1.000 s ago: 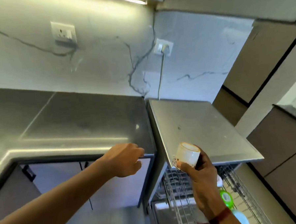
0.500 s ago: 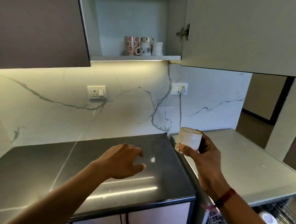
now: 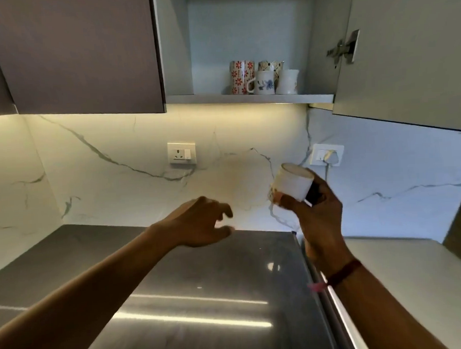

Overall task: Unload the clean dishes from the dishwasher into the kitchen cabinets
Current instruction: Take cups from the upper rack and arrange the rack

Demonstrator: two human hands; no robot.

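One white cup (image 3: 294, 185) in right hand (image 3: 321, 219)

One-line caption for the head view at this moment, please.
Right hand holds a white cup below the open cabinet where mugs stand; left hand hovers open above the dark counter.

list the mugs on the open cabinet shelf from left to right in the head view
red-flowered mug → blue-flowered mug → white mug. The patterned mug at the back overlaps the last two, so it is left out of the order.
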